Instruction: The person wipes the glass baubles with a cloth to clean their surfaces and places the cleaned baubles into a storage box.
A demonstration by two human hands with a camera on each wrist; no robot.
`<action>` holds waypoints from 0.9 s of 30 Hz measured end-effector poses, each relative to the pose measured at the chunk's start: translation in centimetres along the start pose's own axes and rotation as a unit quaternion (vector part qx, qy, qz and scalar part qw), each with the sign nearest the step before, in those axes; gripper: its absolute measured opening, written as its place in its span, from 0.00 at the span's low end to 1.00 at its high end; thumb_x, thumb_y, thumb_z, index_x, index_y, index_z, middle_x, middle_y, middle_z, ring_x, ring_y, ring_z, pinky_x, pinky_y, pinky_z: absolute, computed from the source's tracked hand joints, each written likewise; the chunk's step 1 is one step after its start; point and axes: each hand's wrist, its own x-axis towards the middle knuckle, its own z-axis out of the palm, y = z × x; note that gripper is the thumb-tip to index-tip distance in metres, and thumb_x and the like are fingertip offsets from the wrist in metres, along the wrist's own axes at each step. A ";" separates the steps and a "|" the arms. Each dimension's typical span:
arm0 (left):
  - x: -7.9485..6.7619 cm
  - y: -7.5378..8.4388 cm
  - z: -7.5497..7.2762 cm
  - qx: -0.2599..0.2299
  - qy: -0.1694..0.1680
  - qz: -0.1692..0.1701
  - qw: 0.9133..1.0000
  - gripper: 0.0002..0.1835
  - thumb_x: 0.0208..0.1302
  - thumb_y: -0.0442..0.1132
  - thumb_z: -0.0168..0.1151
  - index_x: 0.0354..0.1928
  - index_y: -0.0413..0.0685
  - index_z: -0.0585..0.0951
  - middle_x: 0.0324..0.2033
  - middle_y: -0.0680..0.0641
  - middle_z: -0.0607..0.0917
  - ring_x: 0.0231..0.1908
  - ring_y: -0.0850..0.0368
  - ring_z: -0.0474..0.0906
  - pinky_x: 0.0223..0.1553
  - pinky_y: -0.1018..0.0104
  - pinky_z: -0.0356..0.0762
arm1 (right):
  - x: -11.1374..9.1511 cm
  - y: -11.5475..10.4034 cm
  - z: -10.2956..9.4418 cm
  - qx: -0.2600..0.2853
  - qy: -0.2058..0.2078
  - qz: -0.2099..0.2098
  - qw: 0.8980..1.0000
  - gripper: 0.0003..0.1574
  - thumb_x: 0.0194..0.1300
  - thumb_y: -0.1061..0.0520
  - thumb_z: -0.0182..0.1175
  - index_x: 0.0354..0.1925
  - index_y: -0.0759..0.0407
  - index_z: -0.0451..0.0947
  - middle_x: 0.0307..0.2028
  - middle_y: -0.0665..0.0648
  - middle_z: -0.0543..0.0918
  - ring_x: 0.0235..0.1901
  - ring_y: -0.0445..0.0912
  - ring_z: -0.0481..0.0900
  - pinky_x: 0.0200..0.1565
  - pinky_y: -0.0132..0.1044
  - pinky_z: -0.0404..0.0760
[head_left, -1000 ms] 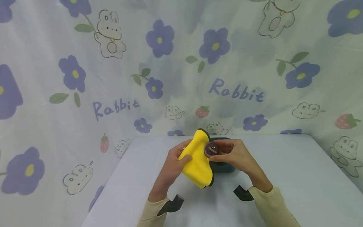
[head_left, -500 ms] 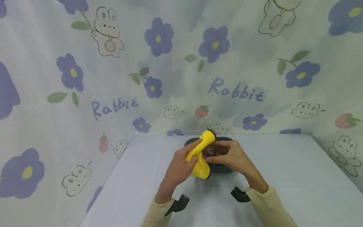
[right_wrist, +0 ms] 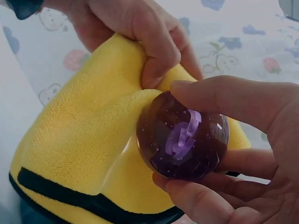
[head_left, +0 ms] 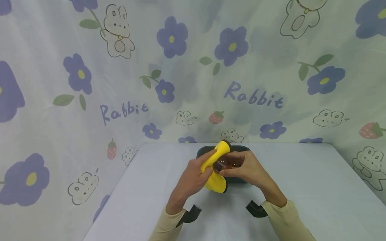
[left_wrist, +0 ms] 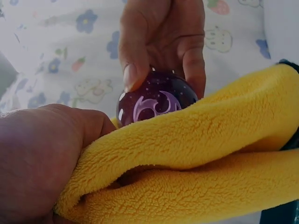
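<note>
In the head view my left hand grips a folded yellow plush cloth with dark edging. My right hand holds a dark purple glass ball between thumb and fingers. The right wrist view shows the ball as see-through, with a pale purple emblem inside and small bubbles. The cloth lies against its left side, and the left hand bunches the cloth's upper part. In the left wrist view a fold of the cloth covers the ball's lower part.
Behind the hands a dark teal container stands on the white table, partly hidden by cloth and hands. A pale curtain with flowers and rabbits hangs behind. Black devices are fixed at both wrists.
The left hand has turned and moved right, folding the spread cloth over beside the ball. The ball has shifted slightly left in the right hand's fingers. More of the container shows.
</note>
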 end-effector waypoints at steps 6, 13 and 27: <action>0.0 -0.1 0.0 -0.009 -0.006 0.000 1.000 0.32 0.67 0.33 0.53 0.74 0.49 0.71 0.42 0.45 0.84 0.34 0.58 0.78 0.38 0.68 0.78 | -0.1 0.0 -0.1 0.026 -0.004 -0.004 1.000 0.33 0.54 0.52 0.78 0.59 0.52 0.85 0.49 0.56 0.89 0.42 0.54 0.86 0.45 0.39 0.87; 0.0 -0.2 0.0 -0.015 -0.011 -0.013 1.000 0.31 0.67 0.36 0.53 0.73 0.50 0.72 0.40 0.49 0.83 0.34 0.59 0.78 0.39 0.68 0.79 | -0.2 0.1 -0.1 0.055 0.006 -0.003 0.998 0.30 0.57 0.53 0.77 0.58 0.49 0.85 0.54 0.56 0.89 0.47 0.54 0.87 0.47 0.39 0.88; -0.1 -0.2 -0.1 -0.031 -0.027 -0.038 0.998 0.28 0.66 0.38 0.53 0.69 0.50 0.73 0.39 0.50 0.84 0.32 0.59 0.79 0.35 0.68 0.79 | -0.1 0.7 -0.1 0.068 0.038 -0.014 0.997 0.31 0.58 0.55 0.76 0.60 0.50 0.84 0.54 0.58 0.89 0.42 0.50 0.86 0.45 0.38 0.88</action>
